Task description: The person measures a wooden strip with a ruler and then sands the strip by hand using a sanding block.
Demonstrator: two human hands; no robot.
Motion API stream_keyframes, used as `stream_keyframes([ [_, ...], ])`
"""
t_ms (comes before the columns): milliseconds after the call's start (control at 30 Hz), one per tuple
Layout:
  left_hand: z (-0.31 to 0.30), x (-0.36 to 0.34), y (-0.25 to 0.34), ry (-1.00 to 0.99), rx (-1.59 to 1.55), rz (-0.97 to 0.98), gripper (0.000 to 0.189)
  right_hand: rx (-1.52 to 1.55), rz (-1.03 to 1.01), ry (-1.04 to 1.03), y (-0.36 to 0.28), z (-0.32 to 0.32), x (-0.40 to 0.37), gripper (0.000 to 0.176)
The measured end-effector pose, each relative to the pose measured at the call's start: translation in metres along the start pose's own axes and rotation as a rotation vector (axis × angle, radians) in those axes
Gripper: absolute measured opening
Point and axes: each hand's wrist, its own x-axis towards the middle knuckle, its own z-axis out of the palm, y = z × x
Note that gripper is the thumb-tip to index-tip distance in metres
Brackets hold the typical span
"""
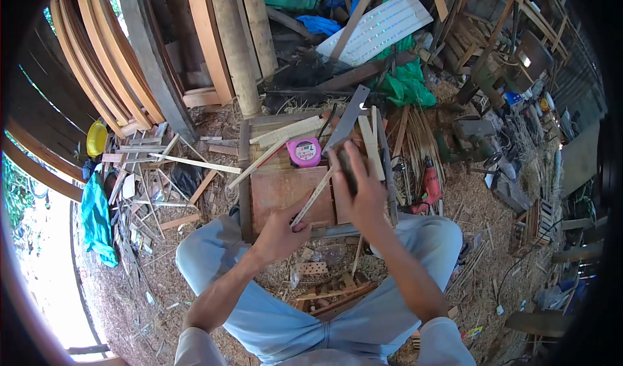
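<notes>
My left hand (283, 231) is closed round the lower end of a thin, pale wooden strip (314, 198), which slants up over the low work table (245, 197). My right hand (365, 197), slightly blurred, grips a dark block-like thing (349, 175) by the strip's upper end; its kind is hard to make out. Just beyond those fingers lies a metal saw blade (347, 121), its near end hidden by the hand. A pink tape measure (304, 152) rests left of the blade. Beneath the strip is a reddish-brown flat board (285, 191).
Pale wood strips (285, 132) lie along the table's far side. To the right, a red power tool (429, 183) rests on the ground near thin sticks. Scrap wood (162, 171) litters the left ground; curved wooden pieces (107, 54) lean behind it.
</notes>
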Motion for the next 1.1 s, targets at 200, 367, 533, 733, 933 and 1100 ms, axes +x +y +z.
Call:
stream_keyframes([
  [200,-0.002,0.001,-0.01,0.037,0.027,0.07,0.069,-0.059,-0.102,-0.243,0.001,0.005,-0.02,0.051],
  [367,-0.003,0.004,-0.013,0.06,-0.011,0.063,0.066,-0.068,-0.192,-0.188,-0.012,-0.002,-0.032,0.05],
  [533,-0.003,0.0,-0.006,0.018,-0.077,0.064,0.071,0.096,0.125,-0.032,-0.001,-0.004,-0.001,0.05],
  [733,-0.005,-0.003,-0.009,-0.017,-0.151,-0.042,0.069,0.038,-0.122,-0.289,-0.003,-0.003,-0.017,0.058],
  [933,-0.005,-0.001,-0.017,0.021,-0.055,0.05,0.069,0.084,-0.181,-0.39,-0.011,-0.013,-0.025,0.056],
  [1100,-0.002,0.004,-0.019,0.026,-0.089,0.063,0.067,0.084,-0.132,-0.309,-0.008,-0.008,-0.017,0.052],
])
